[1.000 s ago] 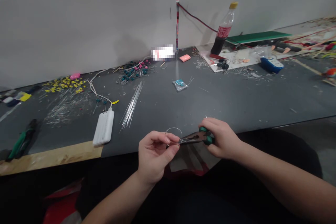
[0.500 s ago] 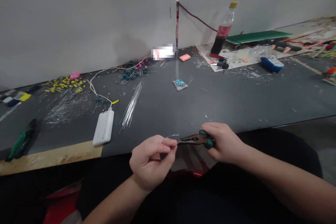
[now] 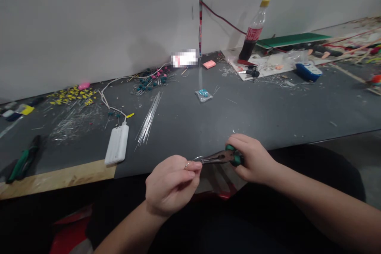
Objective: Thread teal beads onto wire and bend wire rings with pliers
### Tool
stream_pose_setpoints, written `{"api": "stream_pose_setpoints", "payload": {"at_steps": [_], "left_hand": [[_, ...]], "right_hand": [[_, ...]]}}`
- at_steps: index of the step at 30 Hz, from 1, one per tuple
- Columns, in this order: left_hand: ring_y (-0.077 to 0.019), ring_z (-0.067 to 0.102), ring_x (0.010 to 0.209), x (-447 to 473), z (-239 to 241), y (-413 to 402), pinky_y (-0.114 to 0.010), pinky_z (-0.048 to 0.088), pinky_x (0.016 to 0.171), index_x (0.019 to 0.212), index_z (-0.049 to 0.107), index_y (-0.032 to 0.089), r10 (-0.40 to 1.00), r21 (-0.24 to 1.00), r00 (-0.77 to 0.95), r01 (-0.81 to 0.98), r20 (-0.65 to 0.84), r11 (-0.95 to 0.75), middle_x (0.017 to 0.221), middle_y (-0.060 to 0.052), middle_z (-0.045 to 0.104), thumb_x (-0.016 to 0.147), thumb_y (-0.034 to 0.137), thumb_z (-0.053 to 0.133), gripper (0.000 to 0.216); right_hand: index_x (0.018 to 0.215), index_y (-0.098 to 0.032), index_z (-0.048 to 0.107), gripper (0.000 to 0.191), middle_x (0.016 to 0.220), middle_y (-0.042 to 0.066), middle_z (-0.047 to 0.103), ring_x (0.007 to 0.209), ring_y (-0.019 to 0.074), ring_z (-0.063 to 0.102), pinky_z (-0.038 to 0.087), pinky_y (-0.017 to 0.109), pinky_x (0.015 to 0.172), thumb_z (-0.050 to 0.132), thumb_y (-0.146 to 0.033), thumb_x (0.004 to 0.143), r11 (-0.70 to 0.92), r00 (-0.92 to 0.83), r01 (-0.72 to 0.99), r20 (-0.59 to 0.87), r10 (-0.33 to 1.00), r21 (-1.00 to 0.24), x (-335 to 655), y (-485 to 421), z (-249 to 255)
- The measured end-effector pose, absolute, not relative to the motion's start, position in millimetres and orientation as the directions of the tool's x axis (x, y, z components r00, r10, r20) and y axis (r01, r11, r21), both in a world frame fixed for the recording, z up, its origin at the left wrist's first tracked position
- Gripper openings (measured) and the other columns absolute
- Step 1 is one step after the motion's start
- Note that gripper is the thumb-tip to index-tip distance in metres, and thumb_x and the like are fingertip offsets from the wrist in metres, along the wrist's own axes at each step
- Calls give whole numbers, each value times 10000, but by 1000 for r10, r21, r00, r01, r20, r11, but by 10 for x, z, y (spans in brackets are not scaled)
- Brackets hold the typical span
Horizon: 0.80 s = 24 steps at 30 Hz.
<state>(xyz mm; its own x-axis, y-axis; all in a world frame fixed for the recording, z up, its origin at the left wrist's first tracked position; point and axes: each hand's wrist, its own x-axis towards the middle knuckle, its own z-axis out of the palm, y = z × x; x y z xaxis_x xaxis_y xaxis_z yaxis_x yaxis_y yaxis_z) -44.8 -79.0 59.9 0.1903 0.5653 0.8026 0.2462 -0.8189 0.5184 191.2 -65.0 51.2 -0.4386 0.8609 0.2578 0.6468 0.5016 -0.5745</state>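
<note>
My right hand [image 3: 251, 158] grips green-handled needle-nose pliers [image 3: 218, 157] at the near edge of the dark grey table [image 3: 268, 115]. The plier jaws point left and close on a thin silver wire [image 3: 195, 159]. My left hand [image 3: 172, 184] is closed, pinching the other end of that wire between thumb and fingers, just left of the jaw tips. Both hands hover over my lap, in front of the table edge.
A bundle of straight silver wires [image 3: 149, 119], a white power bank [image 3: 117, 149] on a cable, a small bag of teal parts [image 3: 203, 95], piles of yellow [image 3: 73, 96] and teal-pink components [image 3: 153, 79], green pliers [image 3: 22, 162] far left, a cola bottle [image 3: 251, 33] at the back.
The wire loop that stood up between my hands has been pulled down smaller and flatter. My left hand dropped a little lower and closer to me; the pliers stay about where they were.
</note>
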Motion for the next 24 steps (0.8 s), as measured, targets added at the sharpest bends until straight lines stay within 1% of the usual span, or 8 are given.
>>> {"api": "stream_pose_setpoints", "payload": {"at_steps": [5, 8, 10, 13, 16, 20, 22, 24], "left_hand": [[-126, 677, 651, -449, 598, -789, -287, 582, 583, 883, 622, 198, 577, 531, 192, 244, 794, -811, 869, -2, 754, 646, -56, 691, 355], [-134, 678, 645, -447, 598, -797, -286, 576, 567, 893, 631, 189, 551, 492, 202, 279, 809, -825, 868, -14, 753, 631, -65, 696, 371], [-148, 682, 652, -454, 600, -806, -288, 571, 553, 907, 641, 174, 510, 432, 206, 327, 835, -840, 873, -36, 756, 612, -71, 715, 391], [-178, 700, 691, -492, 608, -822, -304, 585, 573, 937, 657, 156, 429, 296, 267, 420, 863, -858, 911, -75, 761, 594, -53, 757, 414], [-196, 719, 721, -543, 625, -831, -334, 612, 620, 954, 676, 180, 357, 160, 349, 483, 866, -861, 963, -77, 759, 635, -17, 758, 383], [-215, 727, 736, -552, 650, -814, -344, 616, 617, 954, 685, 186, 339, 84, 423, 515, 841, -853, 971, -91, 758, 670, 7, 747, 341], [-204, 720, 723, -520, 655, -794, -324, 603, 608, 959, 680, 184, 369, 124, 394, 524, 842, -843, 942, -85, 761, 663, -9, 744, 358], [-185, 711, 740, -480, 658, -773, -302, 594, 629, 950, 668, 180, 488, 303, 297, 498, 821, -812, 915, -63, 756, 666, -38, 717, 362]], "right_hand": [[720, -219, 389, 182, 671, 3, 431, 638, 171, 397, 315, 276, 571, 476, -134, 584, 528, -443, 636, 295, 847, -563, 1914, -642, 508], [719, -213, 409, 150, 675, 15, 454, 647, 178, 410, 328, 282, 580, 481, -146, 606, 534, -433, 644, 315, 845, -548, 1910, -643, 502], [714, -211, 414, 141, 672, 17, 467, 636, 175, 419, 329, 281, 574, 483, -148, 608, 517, -428, 659, 293, 855, -547, 1908, -652, 494], [698, -211, 406, 134, 643, 6, 460, 600, 162, 417, 317, 272, 552, 485, -153, 608, 488, -429, 688, 241, 871, -537, 1907, -674, 486], [676, -214, 385, 130, 616, -7, 445, 576, 152, 412, 306, 265, 539, 488, -161, 617, 467, -438, 706, 190, 879, -533, 1906, -691, 496], [658, -216, 362, 144, 611, -11, 444, 568, 146, 419, 296, 262, 537, 487, -153, 625, 430, -443, 721, 115, 889, -543, 1895, -685, 520], [661, -217, 358, 150, 624, -8, 447, 580, 150, 426, 296, 265, 544, 483, -141, 628, 406, -437, 729, 82, 896, -551, 1887, -668, 521], [678, -216, 368, 152, 646, -5, 453, 598, 155, 431, 304, 267, 558, 476, -122, 627, 403, -450, 717, 64, 891, -569, 1882, -647, 513]]}}
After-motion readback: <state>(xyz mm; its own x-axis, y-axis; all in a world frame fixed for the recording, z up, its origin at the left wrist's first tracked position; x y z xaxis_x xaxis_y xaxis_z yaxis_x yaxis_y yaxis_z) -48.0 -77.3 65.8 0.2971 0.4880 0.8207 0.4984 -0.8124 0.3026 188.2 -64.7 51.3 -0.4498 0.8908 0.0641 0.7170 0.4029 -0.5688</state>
